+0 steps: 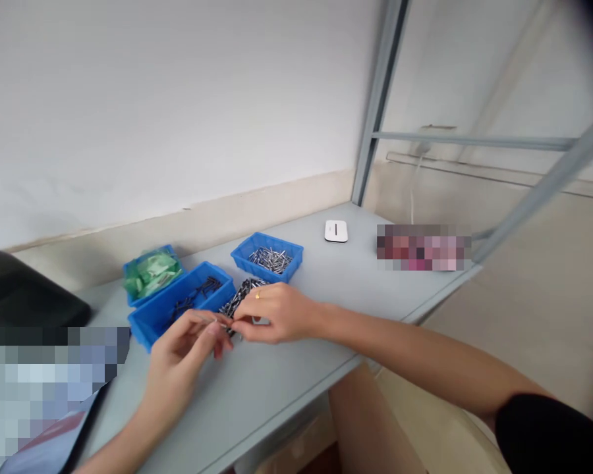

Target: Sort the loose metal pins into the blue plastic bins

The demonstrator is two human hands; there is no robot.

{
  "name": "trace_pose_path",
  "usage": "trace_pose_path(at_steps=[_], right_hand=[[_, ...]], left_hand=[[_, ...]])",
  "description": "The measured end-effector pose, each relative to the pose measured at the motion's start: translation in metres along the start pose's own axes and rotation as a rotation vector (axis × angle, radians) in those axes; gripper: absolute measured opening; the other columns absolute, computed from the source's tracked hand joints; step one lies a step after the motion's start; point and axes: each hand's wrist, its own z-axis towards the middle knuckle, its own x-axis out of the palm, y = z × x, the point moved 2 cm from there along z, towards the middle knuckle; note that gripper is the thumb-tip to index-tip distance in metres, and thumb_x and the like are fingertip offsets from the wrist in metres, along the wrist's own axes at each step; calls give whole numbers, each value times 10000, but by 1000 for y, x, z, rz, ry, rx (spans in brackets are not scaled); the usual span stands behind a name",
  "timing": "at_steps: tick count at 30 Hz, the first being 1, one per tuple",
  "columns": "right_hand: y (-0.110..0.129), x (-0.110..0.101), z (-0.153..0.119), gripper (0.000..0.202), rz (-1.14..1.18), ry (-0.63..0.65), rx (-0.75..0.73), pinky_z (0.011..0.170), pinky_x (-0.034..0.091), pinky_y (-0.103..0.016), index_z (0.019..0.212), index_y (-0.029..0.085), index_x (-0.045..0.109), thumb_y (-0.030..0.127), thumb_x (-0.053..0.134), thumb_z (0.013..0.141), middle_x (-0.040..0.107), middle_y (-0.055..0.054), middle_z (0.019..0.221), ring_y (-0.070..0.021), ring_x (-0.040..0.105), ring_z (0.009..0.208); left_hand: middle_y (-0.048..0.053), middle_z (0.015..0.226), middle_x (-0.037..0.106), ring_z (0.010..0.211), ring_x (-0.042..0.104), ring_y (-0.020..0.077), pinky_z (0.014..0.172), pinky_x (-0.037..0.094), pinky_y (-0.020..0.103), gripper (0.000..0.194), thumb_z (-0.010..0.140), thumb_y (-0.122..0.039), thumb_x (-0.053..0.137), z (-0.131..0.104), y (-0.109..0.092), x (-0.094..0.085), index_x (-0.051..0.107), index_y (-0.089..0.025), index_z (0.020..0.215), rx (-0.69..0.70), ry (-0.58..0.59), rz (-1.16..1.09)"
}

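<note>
My left hand [185, 342] is closed, its thumb and forefinger pinching a small thin light-coloured piece [221, 322]. Against the other end of that piece, my right hand [277, 315], with a ring on one finger, is closed in a pinch; what its fingertips hold is too small to make out. Just behind both hands lies a loose pile of dark and silvery metal pins [236, 297], partly covered by my right hand. Left of the pile, a long blue bin [141, 326] contains dark screw-like parts [205, 288]. A second blue bin [247, 263] holds silvery pins [271, 258].
At the left, green plastic bags [153, 273] fill another blue bin. A white box-shaped device [336, 231] sits farther back on the grey table [296, 382]. Metal frame posts [375, 105] rise at the right. A dark object [24, 289] and blurred-out areas occupy the left and right edges.
</note>
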Motion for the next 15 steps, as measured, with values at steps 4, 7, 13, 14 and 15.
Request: trace_pose_path(at_steps=[4, 7, 13, 14, 15], right_hand=[[16, -5, -8, 234, 273, -82, 359, 684, 441, -214, 1008, 190, 603, 386, 517, 915, 689, 5, 807, -100, 614, 737], [24, -3, -18, 269, 436, -135, 485, 659, 434, -207, 1025, 194, 605, 419, 507, 915, 680, 2, 826, -98, 603, 732], [12, 22, -34, 336, 630, -89, 546, 633, 422, -216, 1005, 160, 593, 465, 489, 912, 632, 3, 752, -100, 567, 664], [11, 25, -35, 342, 634, -78, 527, 629, 419, -217, 1005, 158, 591, 469, 482, 914, 630, 2, 754, -103, 568, 666], [10, 27, -36, 342, 617, -72, 505, 633, 416, -218, 999, 158, 594, 467, 474, 917, 629, 2, 754, -107, 569, 680]], left_hand=[[-16, 629, 592, 559, 547, 127, 535, 463, 246, 196, 880, -360, 546, 7, -5, 0, 571, -174, 824, 20, 23, 13], [-23, 612, 575, 549, 526, 126, 542, 438, 242, 207, 838, -365, 576, 11, -15, 5, 557, -177, 756, 17, 136, 130], [-24, 670, 574, 605, 504, 130, 576, 406, 221, 139, 813, -308, 549, 3, -15, 16, 577, -179, 767, 19, 230, 334], [-9, 720, 609, 653, 531, 142, 610, 417, 227, 143, 815, -306, 542, 0, -13, 18, 599, -176, 802, 29, 231, 362], [2, 742, 629, 685, 548, 155, 634, 423, 233, 153, 816, -305, 538, -4, -12, 20, 613, -172, 814, 32, 234, 386]])
